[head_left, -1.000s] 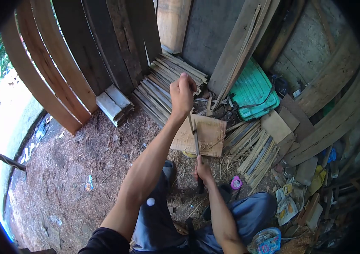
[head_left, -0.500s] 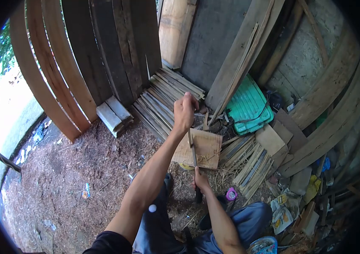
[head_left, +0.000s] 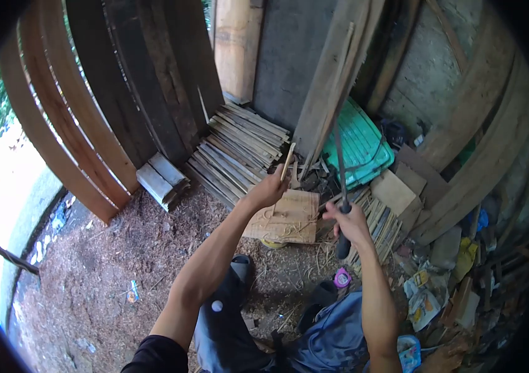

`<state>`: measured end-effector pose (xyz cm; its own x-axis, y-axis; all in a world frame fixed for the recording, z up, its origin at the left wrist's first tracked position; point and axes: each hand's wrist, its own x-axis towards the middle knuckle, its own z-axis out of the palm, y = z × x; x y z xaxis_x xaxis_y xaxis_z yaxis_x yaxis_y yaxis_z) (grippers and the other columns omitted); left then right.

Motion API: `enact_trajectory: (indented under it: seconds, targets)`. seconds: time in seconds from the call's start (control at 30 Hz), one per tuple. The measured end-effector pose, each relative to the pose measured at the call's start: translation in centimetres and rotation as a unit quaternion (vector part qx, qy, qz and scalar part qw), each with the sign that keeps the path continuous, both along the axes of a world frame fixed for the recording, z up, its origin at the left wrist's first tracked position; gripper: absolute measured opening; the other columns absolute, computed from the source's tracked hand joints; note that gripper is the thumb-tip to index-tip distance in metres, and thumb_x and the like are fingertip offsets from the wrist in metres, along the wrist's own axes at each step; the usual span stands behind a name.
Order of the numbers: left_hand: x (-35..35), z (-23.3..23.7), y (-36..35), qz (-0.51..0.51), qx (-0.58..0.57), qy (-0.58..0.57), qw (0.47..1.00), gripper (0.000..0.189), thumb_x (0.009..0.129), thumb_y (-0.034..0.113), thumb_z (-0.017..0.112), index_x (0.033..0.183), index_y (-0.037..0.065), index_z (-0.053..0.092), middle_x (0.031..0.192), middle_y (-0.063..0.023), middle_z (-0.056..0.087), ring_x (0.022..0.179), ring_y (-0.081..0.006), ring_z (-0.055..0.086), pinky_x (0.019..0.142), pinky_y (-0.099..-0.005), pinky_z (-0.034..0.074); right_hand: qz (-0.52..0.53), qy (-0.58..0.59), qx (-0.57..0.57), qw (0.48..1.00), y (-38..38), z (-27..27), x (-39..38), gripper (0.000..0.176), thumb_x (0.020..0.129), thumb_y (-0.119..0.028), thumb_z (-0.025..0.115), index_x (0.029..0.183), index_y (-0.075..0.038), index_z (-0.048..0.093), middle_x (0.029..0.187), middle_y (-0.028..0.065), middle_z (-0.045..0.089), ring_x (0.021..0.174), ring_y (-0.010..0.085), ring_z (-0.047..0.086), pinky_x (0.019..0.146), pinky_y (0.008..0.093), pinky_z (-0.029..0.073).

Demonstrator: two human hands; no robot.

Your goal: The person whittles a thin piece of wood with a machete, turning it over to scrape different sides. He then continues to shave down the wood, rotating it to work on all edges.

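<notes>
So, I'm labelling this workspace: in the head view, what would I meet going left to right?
Dark slanting pole, short stacked boards, left hand holding a thin stick, right hand holding a dark-handled blade, yellow scrap.

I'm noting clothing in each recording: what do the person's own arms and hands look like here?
The left hand and right hand are bare. A black sleeve covers the upper left arm; no sleeve shows on the right arm.
</notes>
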<state>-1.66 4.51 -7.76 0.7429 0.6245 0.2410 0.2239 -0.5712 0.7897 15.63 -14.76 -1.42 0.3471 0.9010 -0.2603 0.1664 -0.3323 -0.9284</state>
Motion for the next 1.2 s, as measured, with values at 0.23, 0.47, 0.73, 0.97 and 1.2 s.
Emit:
enact_trajectory:
  seconds: [0.23,0.47,0.73,0.97,1.2]
  targets:
    - [1.7,1.7,-2.5,-0.003,0.272,0.069,0.960,0.022,0.082,0.005,0.047,0.104,0.005,0.049,0.084,-0.0159,0.058,0.085,-0.0332,0.057,0.073,-0.0417,0.044,-0.089,0.266,0.133,0.951,0.9,0.4,2.0,0.050,0.080,-0.041,0.068,0.099,0.002,0.049,0.100,0.0222,0.062,0.073,0.0218,0.066,0.060,0.0276,0.055]
    - [2.2,3.5,-3.7,0.079,0.391,0.106,0.911,0.031,0.079,0.005,0.050,0.109,0.011,0.053,0.097,-0.0099,0.053,0.101,-0.0270,0.047,0.089,-0.0391,0.035,-0.141,0.295,0.126,0.937,0.4,0.1,3.2,0.020,0.078,-0.009,0.069,0.081,-0.007,0.050,0.096,0.0158,0.064,0.077,0.0205,0.062,0.064,0.0290,0.053]
    - [0.1,3.9,0.4,0.467,-0.089,-0.094,0.875,0.054,0.081,0.017,0.054,0.126,-0.003,0.032,0.121,-0.0258,0.040,0.114,-0.0358,0.042,0.098,-0.0462,0.032,-0.124,0.260,0.168,0.943,-0.5,1.3,3.2,0.027,0.075,-0.006,0.071,0.081,-0.010,0.045,0.092,0.0163,0.066,0.074,0.0213,0.064,0.068,0.0334,0.053]
    - [-1.6,6.2,0.5,0.071,-0.431,-0.410,0.800,0.028,0.099,0.025,0.031,0.115,0.003,0.040,0.105,-0.0108,0.056,0.104,-0.0259,0.056,0.092,-0.0411,0.045,-0.110,0.144,0.147,0.972,-0.8,-0.5,3.1,0.025,0.075,-0.004,0.071,0.078,-0.007,0.046,0.086,0.0153,0.064,0.067,0.0193,0.063,0.060,0.0300,0.052]
    - [-1.0,5.5,0.2,-0.001,-0.317,-0.389,0.865,0.020,0.099,0.023,0.036,0.110,0.007,0.041,0.094,-0.0065,0.054,0.095,-0.0211,0.058,0.087,-0.0377,0.047,-0.114,0.084,0.047,0.989,-1.0,-1.0,2.5,0.016,0.080,-0.006,0.067,0.077,0.000,0.052,0.072,0.0098,0.062,0.058,0.0144,0.061,0.051,0.0244,0.051]
